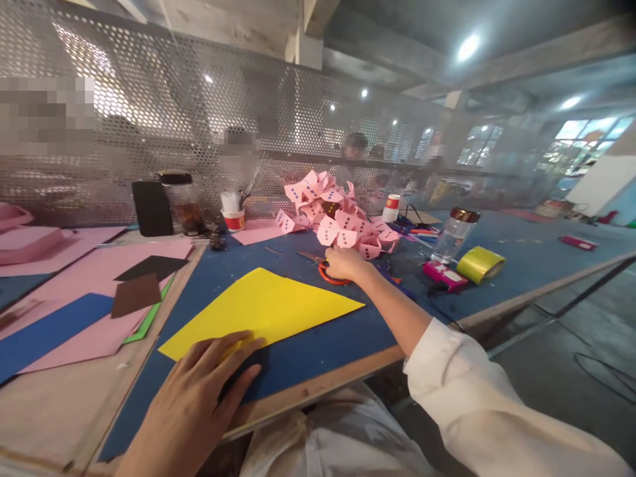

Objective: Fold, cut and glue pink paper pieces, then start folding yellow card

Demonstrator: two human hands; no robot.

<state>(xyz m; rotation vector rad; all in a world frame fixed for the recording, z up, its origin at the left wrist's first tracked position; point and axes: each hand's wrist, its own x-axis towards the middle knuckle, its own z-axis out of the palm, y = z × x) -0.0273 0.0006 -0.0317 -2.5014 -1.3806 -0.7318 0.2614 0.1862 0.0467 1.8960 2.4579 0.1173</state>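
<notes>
A bright yellow sheet (263,305) lies on the blue table top in front of me. Over its near left edge rests my left hand (213,368), fingers stretched out and the thumb apart. Beyond the sheet, my right hand (345,264) is closed at the scissors (334,277), which have orange handles and blades that point left. The fingers partly hide the handles. Just behind that hand stands a heap of folded pink paper pieces (338,215) with dark dots.
Pink sheets (94,271) with brown (136,295) and blue (54,334) pieces lie left. A lidded jar (185,209) and paper cup (233,220) stand behind. Right are a glass bottle (451,235), yellow tape roll (479,265) and pink corded device (444,276). A perforated screen (199,106) stands behind.
</notes>
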